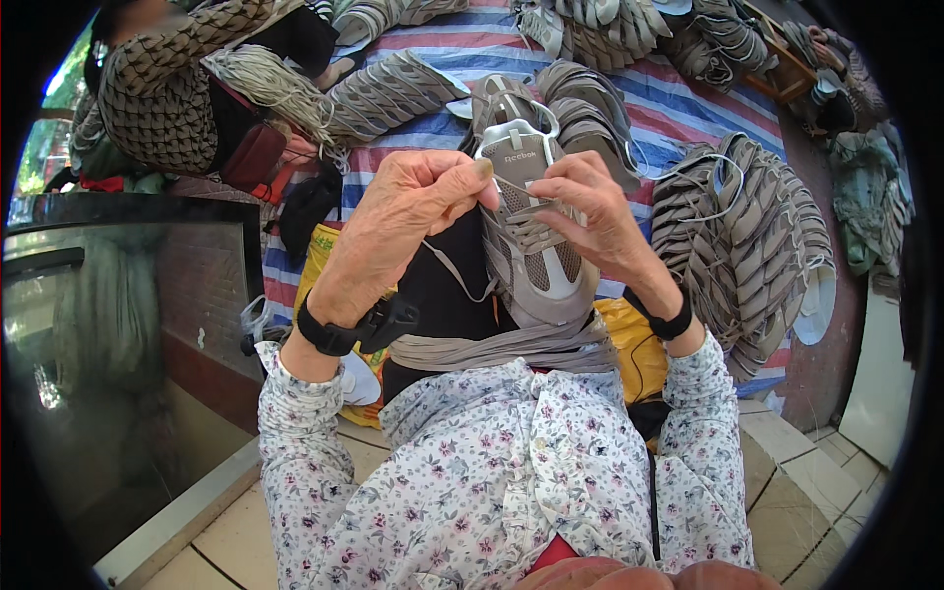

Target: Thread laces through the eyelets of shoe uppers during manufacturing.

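Observation:
A grey-beige sneaker upper (pixel 536 280) with white trim and mesh panels lies over my lap, its toe toward me and its tongue (pixel 513 157) away from me. My left hand (pixel 413 211) is closed in a pinch on a light grey shoelace (pixel 454 267), which hangs in a loop below it beside the upper. Above the eyelets, my right hand (pixel 595 211) has its thumb and fingers drawn together on the lace near the tongue. The fingertips hide just where the lace passes. A bundle of loose laces (pixel 501 352) lies across my lap.
Stacked shoe uppers (pixel 737 246) lie at the right, more uppers (pixel 393 96) at the far left, on a striped sheet (pixel 447 49). A person in a patterned sleeve (pixel 162 98) sits at the far left near a lace bundle (pixel 270 88). A dark glass panel (pixel 128 344) stands at my left.

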### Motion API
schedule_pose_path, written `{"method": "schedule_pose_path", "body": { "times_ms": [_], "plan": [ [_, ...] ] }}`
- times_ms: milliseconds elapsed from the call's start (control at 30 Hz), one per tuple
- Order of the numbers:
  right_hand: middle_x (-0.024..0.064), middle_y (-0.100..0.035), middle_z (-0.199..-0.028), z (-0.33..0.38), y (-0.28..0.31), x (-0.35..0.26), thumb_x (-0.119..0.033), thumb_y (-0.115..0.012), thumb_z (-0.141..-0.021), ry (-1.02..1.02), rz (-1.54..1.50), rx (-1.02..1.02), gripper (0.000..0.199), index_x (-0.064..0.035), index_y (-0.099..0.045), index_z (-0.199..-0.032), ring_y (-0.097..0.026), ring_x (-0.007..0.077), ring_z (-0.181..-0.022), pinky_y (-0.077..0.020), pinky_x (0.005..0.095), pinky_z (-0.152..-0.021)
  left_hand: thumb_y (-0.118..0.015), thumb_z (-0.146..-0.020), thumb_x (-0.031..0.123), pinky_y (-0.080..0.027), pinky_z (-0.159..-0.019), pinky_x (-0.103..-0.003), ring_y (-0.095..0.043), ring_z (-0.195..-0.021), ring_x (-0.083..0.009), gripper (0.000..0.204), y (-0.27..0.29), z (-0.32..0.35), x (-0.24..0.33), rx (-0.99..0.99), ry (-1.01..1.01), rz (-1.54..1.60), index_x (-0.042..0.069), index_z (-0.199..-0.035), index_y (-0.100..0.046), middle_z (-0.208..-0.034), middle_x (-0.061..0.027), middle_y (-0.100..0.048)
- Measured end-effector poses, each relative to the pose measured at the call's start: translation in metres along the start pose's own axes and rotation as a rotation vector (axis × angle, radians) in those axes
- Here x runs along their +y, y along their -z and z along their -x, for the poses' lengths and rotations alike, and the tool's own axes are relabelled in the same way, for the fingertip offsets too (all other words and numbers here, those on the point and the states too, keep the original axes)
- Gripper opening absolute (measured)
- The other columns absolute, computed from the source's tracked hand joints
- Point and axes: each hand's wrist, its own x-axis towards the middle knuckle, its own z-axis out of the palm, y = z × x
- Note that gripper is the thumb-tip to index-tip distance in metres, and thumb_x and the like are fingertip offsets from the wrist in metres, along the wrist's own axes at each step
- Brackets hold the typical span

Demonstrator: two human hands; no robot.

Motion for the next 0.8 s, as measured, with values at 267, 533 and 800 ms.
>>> {"method": "schedule_pose_path", "body": {
  "times_ms": [267, 533, 800],
  "plan": [
    [0.0073, -0.07, -0.097, 0.001, 0.048, -0.009, -0.016, -0.064, -0.096, -0.427, -0.741, 0.03, 0.017, -0.0009, -0.072, -0.095, -0.064, 0.0138, -0.082, -0.0515, 0.0284, -0.08, -0.061, -0.097, 0.016, -0.04, -0.054, -0.015, -0.048, -0.054, -0.0026, 0.019, -0.005, -0.027, -0.037, 0.251, -0.137, -0.088, 0.002, -0.105, -0.071, -0.085, -0.0022, -0.063],
    [0.0004, -0.051, -0.079, 0.065, 0.211, 0.067, -0.016, -0.056, -0.101, -0.435, -1.214, 0.407, 0.021, 0.0024, -0.062, -0.109, -0.051, 0.0106, -0.073, -0.0502, 0.03, -0.085, -0.071, -0.077, 0.004, -0.05, -0.064, -0.036, -0.061, -0.07, -0.0251, 0.023, -0.046, -0.049, -0.095, 0.243, -0.563, -0.804, 0.003, -0.099, -0.067, -0.09, -0.01, -0.058],
    [-0.0014, -0.044, -0.076, 0.123, 0.263, 0.091, -0.018, -0.056, -0.102, -0.579, -1.155, 0.565, 0.022, 0.0022, -0.06, -0.11, -0.044, 0.0095, -0.069, -0.0454, 0.0267, -0.077, -0.066, -0.083, 0.003, -0.051, -0.062, -0.035, -0.065, -0.071, -0.0254, 0.011, -0.05, -0.057, -0.099, 0.237, -0.559, -0.842, 0.001, -0.093, -0.062, -0.085, -0.0111, -0.057]
  ]
}}
